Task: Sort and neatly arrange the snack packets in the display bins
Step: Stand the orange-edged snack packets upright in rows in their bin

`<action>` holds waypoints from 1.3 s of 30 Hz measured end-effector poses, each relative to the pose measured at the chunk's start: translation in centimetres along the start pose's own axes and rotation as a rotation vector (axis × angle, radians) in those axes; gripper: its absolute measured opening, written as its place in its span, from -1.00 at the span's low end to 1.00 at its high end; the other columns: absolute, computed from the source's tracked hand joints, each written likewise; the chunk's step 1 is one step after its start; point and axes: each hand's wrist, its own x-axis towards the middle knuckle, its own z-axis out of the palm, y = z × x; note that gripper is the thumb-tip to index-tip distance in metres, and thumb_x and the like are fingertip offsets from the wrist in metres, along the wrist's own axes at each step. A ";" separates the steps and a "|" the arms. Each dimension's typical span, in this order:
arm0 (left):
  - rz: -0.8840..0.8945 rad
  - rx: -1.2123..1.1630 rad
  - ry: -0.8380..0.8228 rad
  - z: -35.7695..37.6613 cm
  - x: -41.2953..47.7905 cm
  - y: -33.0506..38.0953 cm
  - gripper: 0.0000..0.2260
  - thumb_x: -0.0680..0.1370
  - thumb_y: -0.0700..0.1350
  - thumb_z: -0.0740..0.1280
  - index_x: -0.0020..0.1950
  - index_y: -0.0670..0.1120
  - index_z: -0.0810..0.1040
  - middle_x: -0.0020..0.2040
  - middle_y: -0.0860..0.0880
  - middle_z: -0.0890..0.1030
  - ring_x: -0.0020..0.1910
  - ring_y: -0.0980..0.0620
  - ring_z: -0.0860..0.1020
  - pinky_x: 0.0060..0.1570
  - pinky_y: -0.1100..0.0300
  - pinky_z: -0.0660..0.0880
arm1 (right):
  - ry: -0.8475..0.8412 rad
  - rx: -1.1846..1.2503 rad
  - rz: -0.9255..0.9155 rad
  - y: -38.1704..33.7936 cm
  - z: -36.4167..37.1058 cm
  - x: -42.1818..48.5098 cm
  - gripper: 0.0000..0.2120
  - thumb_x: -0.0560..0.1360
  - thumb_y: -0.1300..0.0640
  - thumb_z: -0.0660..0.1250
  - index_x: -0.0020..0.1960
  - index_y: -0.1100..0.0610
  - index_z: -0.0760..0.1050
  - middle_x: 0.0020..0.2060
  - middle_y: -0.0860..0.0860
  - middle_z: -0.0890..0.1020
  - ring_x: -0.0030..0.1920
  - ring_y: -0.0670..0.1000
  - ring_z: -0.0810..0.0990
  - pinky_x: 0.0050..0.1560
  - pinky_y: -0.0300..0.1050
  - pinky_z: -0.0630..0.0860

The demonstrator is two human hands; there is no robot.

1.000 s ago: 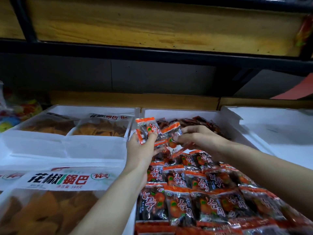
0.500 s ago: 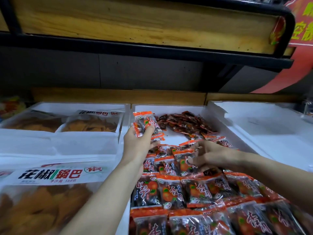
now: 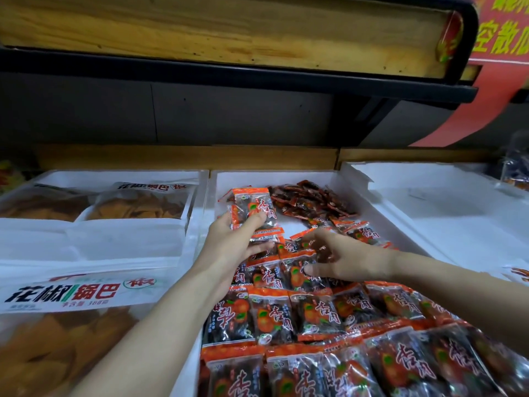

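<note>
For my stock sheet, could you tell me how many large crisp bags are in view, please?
3: front bag nearest, back left bag and back right bag behind it; others may be hidden.

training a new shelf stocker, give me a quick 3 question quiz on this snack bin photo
1. True or false: the left hand holds a stack of orange-edged packets.
2. Fill in: the small dark red packets lie at the ___ of the middle bin.
3. Where are the big crisp bags? A left bin, B middle bin, C right bin.
Key: 1 true; 2 back; 3 A.
</note>
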 end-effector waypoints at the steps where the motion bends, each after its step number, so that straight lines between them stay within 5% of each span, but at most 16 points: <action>1: 0.003 0.016 -0.025 0.1 0.0 -0.1 -0.77 0.53 -0.10 0.40 0.18 -0.07 0.55 0.09 -0.01 0.67 -0.11 0.02 0.69 0.17 0.02 0.55 | 0.111 -0.015 -0.048 -0.2 0.0 -0.2 -0.48 0.51 -0.01 0.33 0.40 0.06 0.24 0.22 -0.04 0.44 0.13 -0.09 0.47 0.17 -0.20 0.43; 5: 0.032 0.073 -0.141 0.2 -0.2 -0.5 -0.77 0.51 -0.12 0.41 0.15 -0.11 0.59 0.06 -0.04 0.69 0.00 0.04 0.66 -0.09 0.17 0.62 | 0.445 0.220 -0.156 -2.0 -0.7 -1.2 -0.62 0.57 0.04 0.23 0.36 0.05 0.28 0.10 -0.09 0.51 -0.03 -0.18 0.50 -0.10 -0.31 0.46; 9: 0.049 0.133 -0.257 0.3 -0.3 -0.8 -0.76 0.47 -0.12 0.43 0.14 -0.07 0.59 0.01 -0.01 0.70 -0.01 0.04 0.67 -0.17 0.21 0.60 | 0.385 0.403 -0.169 -3.6 -0.8 -1.8 -0.66 0.50 0.03 0.33 0.23 0.01 0.34 -0.04 -0.10 0.54 -0.09 -0.14 0.57 -0.13 -0.31 0.52; 13: 0.078 0.164 -0.301 0.5 -0.4 -1.0 -0.65 0.32 -0.07 0.46 0.10 -0.06 0.60 -0.05 -0.02 0.71 -0.05 0.03 0.68 -0.20 0.21 0.60 | 0.340 0.488 -0.123 -3.9 -1.1 -2.1 -0.56 0.46 0.00 0.38 0.15 0.33 0.46 -0.11 0.27 0.54 -0.17 0.12 0.51 -0.12 -0.05 0.46; 18: 0.088 0.124 -0.176 0.4 -0.3 -0.7 -0.77 0.50 -0.09 0.38 0.12 -0.14 0.58 -0.03 -0.08 0.70 -0.17 0.00 0.68 -0.14 0.18 0.62 | 0.370 0.587 -0.022 -3.0 -3.1 -2.4 -0.88 0.49 0.07 0.36 -0.06 0.12 0.53 -0.27 0.01 0.61 -0.33 -0.13 0.55 -0.30 -0.30 0.48; 22: 0.121 0.188 -0.079 0.2 -0.1 -0.8 -0.76 0.57 -0.10 0.34 0.23 -0.08 0.53 0.04 0.01 0.68 -0.16 -0.02 0.69 0.13 0.00 0.56 | 0.369 0.420 0.110 -0.4 -4.7 -2.3 -0.82 0.51 0.07 0.34 -0.11 0.20 0.50 -0.29 0.06 0.59 -0.23 0.02 0.53 -0.11 -0.06 0.48; 25: 0.126 0.194 -0.063 0.3 0.0 -0.9 -0.71 0.57 -0.09 0.34 0.29 -0.03 0.49 0.11 0.02 0.66 -0.16 -0.02 0.69 0.20 -0.04 0.51 | 0.292 0.271 0.171 1.2 -4.1 -2.3 -0.68 0.50 0.07 0.36 0.01 0.35 0.48 -0.13 0.29 0.62 -0.18 0.09 0.51 0.02 0.12 0.51; 29: 0.133 0.186 -0.061 0.3 0.1 -1.0 -0.67 0.56 -0.10 0.35 0.33 -0.02 0.47 0.14 0.02 0.65 -0.18 0.01 0.69 0.20 -0.06 0.52 | 0.220 0.097 0.170 2.2 -2.7 -1.6 -0.77 0.49 0.03 0.37 -0.13 0.13 0.37 -0.28 0.11 0.58 -0.31 -0.04 0.50 -0.18 -0.11 0.50; 33: 0.125 0.211 -0.068 0.2 0.1 -1.0 -0.62 0.56 -0.09 0.35 0.37 -0.04 0.44 0.17 0.01 0.63 -0.17 0.01 0.69 0.22 -0.06 0.50 | 0.142 0.157 0.182 2.2 -1.6 -1.0 -0.65 0.52 0.13 0.35 0.12 0.38 0.38 -0.29 0.10 0.50 -0.37 -0.05 0.47 -0.33 -0.24 0.48; 35: 0.132 0.218 -0.078 0.3 0.0 -1.0 -0.66 0.57 -0.09 0.35 0.34 -0.04 0.46 0.19 0.00 0.62 -0.18 0.02 0.69 0.19 -0.04 0.53 | 0.115 0.160 0.183 2.1 -1.4 -0.9 -0.69 0.51 0.16 0.36 0.13 0.31 0.37 -0.25 0.08 0.51 -0.38 -0.06 0.48 -0.33 -0.25 0.50; 39: 0.095 0.211 -0.094 0.3 0.3 -1.1 -0.55 0.56 -0.11 0.35 0.44 -0.06 0.35 0.28 -0.10 0.55 -0.15 0.02 0.69 0.25 -0.09 0.47 | 0.183 -0.076 0.155 2.2 -1.4 -1.0 -0.59 0.47 0.10 0.40 0.24 0.20 0.37 0.01 0.04 0.50 -0.09 -0.04 0.47 -0.12 -0.28 0.38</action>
